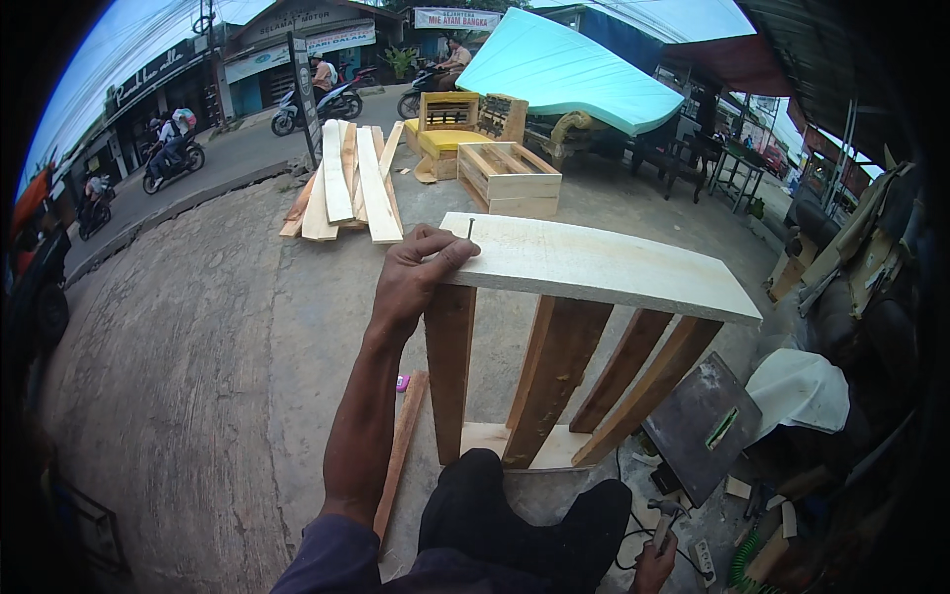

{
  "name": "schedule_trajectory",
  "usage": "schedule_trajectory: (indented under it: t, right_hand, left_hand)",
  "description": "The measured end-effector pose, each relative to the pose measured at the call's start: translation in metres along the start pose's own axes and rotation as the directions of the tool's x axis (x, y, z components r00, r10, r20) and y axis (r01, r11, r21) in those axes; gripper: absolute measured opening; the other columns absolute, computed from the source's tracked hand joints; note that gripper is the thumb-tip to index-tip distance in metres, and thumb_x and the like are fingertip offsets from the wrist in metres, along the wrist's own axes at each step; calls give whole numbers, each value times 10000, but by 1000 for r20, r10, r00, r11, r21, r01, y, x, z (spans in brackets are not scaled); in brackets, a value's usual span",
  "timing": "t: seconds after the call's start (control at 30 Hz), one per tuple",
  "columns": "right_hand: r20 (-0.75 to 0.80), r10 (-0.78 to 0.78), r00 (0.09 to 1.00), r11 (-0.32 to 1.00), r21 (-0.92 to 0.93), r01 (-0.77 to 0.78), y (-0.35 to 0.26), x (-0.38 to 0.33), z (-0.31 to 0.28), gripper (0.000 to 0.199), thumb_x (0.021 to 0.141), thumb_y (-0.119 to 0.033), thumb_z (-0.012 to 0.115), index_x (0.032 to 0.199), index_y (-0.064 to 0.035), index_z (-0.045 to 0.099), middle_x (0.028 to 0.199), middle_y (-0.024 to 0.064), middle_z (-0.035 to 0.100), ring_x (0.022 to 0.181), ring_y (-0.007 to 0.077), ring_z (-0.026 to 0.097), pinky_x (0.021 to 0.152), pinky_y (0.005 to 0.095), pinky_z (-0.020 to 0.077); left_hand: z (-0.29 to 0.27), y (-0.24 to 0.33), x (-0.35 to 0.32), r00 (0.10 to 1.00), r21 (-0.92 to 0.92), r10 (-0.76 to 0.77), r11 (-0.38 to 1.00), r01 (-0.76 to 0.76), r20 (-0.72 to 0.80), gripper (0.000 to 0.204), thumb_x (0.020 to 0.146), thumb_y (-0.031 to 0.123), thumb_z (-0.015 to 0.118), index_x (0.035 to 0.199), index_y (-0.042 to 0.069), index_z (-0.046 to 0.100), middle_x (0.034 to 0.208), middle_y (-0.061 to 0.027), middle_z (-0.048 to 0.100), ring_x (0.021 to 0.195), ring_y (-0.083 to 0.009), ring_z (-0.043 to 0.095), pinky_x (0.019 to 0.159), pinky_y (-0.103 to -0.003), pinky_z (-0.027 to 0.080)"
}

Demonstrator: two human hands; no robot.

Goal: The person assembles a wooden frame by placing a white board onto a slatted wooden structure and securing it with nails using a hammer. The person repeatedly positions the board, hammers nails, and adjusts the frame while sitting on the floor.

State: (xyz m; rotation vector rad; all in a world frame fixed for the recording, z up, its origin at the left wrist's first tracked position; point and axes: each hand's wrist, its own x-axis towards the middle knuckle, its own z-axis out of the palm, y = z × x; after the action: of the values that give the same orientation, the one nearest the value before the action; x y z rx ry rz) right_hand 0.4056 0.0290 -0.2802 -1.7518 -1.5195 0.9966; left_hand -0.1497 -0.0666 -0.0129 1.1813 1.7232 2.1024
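Observation:
A wooden frame stands upright in front of me, with a pale board [604,259] across its top and several brown slats [559,371] running down to another board by my knees. My left hand [424,265] rests on the left end of the top board, its fingers pinched at the foot of a nail [471,228] that points up. Low at the right, beside my leg, my right hand [653,569] is closed round the handle of a claw hammer [667,509]. The hammer is held apart from the frame.
A long wooden strip [401,460] lies left of the frame. Beyond are stacked planks [341,178], another slatted wooden frame [524,178] and a yellow-seated piece of furniture [450,139]. At right lie a dark panel [705,426], white cloth [802,391] and scraps. Motorbikes pass on the road.

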Motion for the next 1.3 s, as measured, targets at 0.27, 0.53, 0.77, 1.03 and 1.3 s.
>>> schedule_trajectory:
  t: [0.27, 0.53, 0.77, 1.03, 1.3]
  right_hand:
    - [297, -755, 584, 655, 339, 675, -326, -34, -5, 562, 1045, -167, 567, 1560, -27, 390, 798, 107, 671, 666, 172, 651, 606, 331, 522]
    - [248, -951, 184, 213, 95, 972, -490, -51, 68, 486, 1037, -298, 624, 1480, -108, 562, 991, 235, 759, 868, 304, 765, 782, 447, 577]
    - [345, -916, 203, 205, -32, 978, -513, -55, 76, 480, 1016, -288, 650, 1468, -136, 589, 1030, 220, 760, 901, 279, 754, 835, 428, 560]
    - [312, -928, 201, 214, 7, 977, -510, -59, 77, 476, 1027, -331, 633, 1454, -123, 595, 971, 217, 765, 857, 316, 763, 828, 456, 571]
    - [333, -910, 247, 253, -26, 967, -506, -54, 73, 474, 1028, -317, 640, 1453, -111, 600, 1005, 197, 760, 901, 251, 735, 830, 406, 562]
  left_hand:
    - [-3, -7, 7, 996, -33, 47, 998, -45, 74, 218, 929, 280, 791, 988, 74, 830, 966, -17, 636, 955, -128, 567, 838, -302, 451]
    - [-11, -1, -1, 997, -41, 37, 999, -34, 61, 209, 931, 260, 787, 991, 64, 826, 982, -27, 661, 1006, -138, 573, 882, -305, 449]
    - [-14, -3, -3, 995, -66, 67, 996, -62, 76, 201, 930, 245, 788, 999, 59, 824, 1003, -36, 683, 1023, -148, 583, 902, -308, 455]
    - [-10, -26, 0, 979, -143, 194, 972, -184, 56, 325, 965, 356, 744, 1047, 43, 782, 1093, -56, 665, 1186, -189, 568, 1069, -370, 417]
    - [5, -52, -21, 936, 77, 331, 943, -323, -123, 426, 918, 349, 792, 1242, 113, 647, 1406, -183, 430, 1390, -349, 426, 1099, -442, 460]
